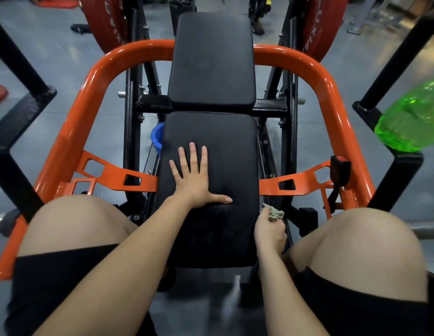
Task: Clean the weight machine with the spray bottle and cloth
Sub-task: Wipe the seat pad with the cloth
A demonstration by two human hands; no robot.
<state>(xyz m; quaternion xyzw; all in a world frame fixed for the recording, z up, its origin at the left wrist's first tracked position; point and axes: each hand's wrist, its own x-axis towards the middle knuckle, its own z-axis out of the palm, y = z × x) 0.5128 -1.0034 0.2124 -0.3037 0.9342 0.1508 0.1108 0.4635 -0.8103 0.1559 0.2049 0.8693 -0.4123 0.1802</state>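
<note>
Grey-green crumpled cloth (274,212) at the right edge of the weight machine's black padded seat (230,151).
Right hand (269,235) grips it bunched; left hand (193,180) lies flat on the pad. Soft and light, it should handle best wadded in the fist. Translucent green spray bottle (412,120) is well apart, far right.

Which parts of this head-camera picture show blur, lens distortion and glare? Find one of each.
Head view: the green bottle at the right edge is smeared by blur; the orange frame bows with wide-angle distortion and carries bright glare streaks along its top; the seat pad and the left hand on it are sharp.
</note>
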